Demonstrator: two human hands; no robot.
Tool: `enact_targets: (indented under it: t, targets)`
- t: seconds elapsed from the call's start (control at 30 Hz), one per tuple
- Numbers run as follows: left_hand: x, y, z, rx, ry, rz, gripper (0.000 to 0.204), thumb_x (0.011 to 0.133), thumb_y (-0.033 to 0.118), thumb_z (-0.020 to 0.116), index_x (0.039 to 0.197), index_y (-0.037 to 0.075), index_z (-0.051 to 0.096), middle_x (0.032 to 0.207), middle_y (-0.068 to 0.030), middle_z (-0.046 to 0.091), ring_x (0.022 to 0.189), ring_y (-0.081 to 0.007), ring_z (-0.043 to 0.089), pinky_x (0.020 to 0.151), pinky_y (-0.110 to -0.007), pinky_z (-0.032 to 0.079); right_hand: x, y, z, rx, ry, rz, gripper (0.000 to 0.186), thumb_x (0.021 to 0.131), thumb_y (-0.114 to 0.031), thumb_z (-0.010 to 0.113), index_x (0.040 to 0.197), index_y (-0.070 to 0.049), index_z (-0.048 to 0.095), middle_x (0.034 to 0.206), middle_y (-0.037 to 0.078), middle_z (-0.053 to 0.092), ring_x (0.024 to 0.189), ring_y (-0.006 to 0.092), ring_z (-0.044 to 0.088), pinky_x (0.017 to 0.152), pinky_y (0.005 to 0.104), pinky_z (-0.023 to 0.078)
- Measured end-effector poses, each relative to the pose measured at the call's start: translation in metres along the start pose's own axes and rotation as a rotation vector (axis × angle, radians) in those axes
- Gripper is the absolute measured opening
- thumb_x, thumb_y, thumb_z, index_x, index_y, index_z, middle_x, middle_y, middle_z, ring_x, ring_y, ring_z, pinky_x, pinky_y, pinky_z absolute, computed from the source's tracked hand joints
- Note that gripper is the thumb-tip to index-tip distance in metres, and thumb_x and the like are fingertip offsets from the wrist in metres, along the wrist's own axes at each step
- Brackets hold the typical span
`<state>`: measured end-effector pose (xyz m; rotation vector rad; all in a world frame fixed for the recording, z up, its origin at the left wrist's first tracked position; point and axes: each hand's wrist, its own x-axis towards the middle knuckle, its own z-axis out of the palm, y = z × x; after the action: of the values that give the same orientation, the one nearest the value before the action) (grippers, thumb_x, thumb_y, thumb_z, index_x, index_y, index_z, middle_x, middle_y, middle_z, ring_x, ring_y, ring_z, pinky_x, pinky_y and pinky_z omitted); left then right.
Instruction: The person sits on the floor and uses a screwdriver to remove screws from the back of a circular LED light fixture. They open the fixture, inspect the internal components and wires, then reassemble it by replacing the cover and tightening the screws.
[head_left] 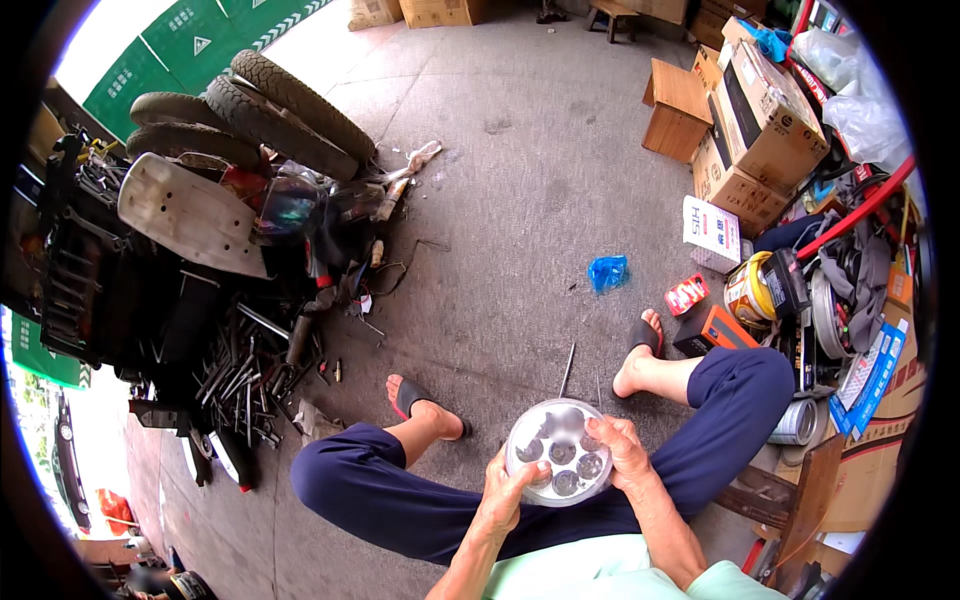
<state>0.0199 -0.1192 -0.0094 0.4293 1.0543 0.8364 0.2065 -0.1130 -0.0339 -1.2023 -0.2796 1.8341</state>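
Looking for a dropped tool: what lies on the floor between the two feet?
In the head view, a thin metal rod lies on bare concrete floor between the left foot and right foot.

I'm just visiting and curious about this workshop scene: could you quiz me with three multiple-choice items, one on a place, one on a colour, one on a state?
1. Where is the round multi-lens lamp?
A on the floor
B between both hands over the lap
C on a box

2. What colour is the crumpled bag on the concrete floor?
A blue
B yellow
C white

3. How are the tyres?
A mounted
B hanging
C loose, piled

Answers: 1 B, left hand and right hand grip its rim; 2 A, plainly blue; 3 C, they lie stacked on scooter parts.
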Motion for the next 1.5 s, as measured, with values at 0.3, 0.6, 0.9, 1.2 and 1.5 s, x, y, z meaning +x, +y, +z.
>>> enact_targets:
  t: [0.3, 0.6, 0.9, 1.2, 1.5]
  targets:
    - [-0.009, -0.008, 0.006, -0.022, 0.065, 0.013, 0.060, 0.071, 0.020, 0.069, 0.121, -0.003, 0.047, 0.107, -0.0087, 0.058, 0.096, -0.0158, 0.054, 0.086, -0.030, 0.043, -0.003, 0.008, -0.007, 0.013, 0.015, -0.012, 0.032, 0.080, -0.029, 0.068, 0.093, 0.000, 0.063, 0.080, 0.004, 0.062, 0.070, 0.0095, 0.057, 0.064, 0.0228, 0.046]
    - [-0.003, 0.039, -0.023, 0.140, 0.068, 0.128, 0.025, 0.090, 0.023, 0.056, 0.094, -0.002, 0.054, 0.083, -0.0146, 0.064, 0.072, -0.0197, 0.064, 0.067, -0.031, 0.053, 0.005, -0.011, -0.027, 0.146, 0.270, -0.214, 0.032, 0.086, -0.026, 0.062, 0.101, 0.001, 0.062, 0.091, 0.007, 0.065, 0.077, 0.0125, 0.062, 0.068, 0.0261, 0.051]
    - [0.043, 0.224, -0.025, 0.763, 0.231, 0.621, 0.032, 0.086, 0.029, 0.064, 0.093, -0.002, 0.057, 0.079, -0.0049, 0.061, 0.071, -0.0111, 0.057, 0.066, -0.024, 0.045, 0.092, -0.005, -0.043, -0.359, 0.502, -0.499, 0.032, 0.077, -0.028, 0.074, 0.080, 0.002, 0.063, 0.070, 0.004, 0.063, 0.060, 0.0067, 0.054, 0.056, 0.0231, 0.044]
    - [0.058, 0.206, -0.052, 1.743, 0.043, 0.241, 0.036, 0.077, 0.021, 0.065, 0.106, 0.001, 0.056, 0.089, -0.0142, 0.057, 0.080, -0.0293, 0.055, 0.070, -0.038, 0.044, 0.154, 0.049, -0.030, -0.694, 0.331, -0.334, 0.040, 0.072, -0.035, 0.076, 0.077, 0.002, 0.061, 0.065, 0.007, 0.062, 0.058, 0.0088, 0.054, 0.051, 0.0270, 0.042]
    - [0.070, 0.182, -0.044, 1.344, -0.087, 0.181, 0.053, 0.083, 0.037, 0.063, 0.116, -0.002, 0.051, 0.099, -0.0178, 0.061, 0.087, -0.0268, 0.061, 0.076, -0.037, 0.047, 0.094, -0.021, 0.041, -0.064, -0.156, -0.086, 0.047, 0.078, -0.032, 0.072, 0.109, 0.001, 0.059, 0.094, 0.004, 0.063, 0.085, 0.0079, 0.057, 0.076, 0.0218, 0.045]
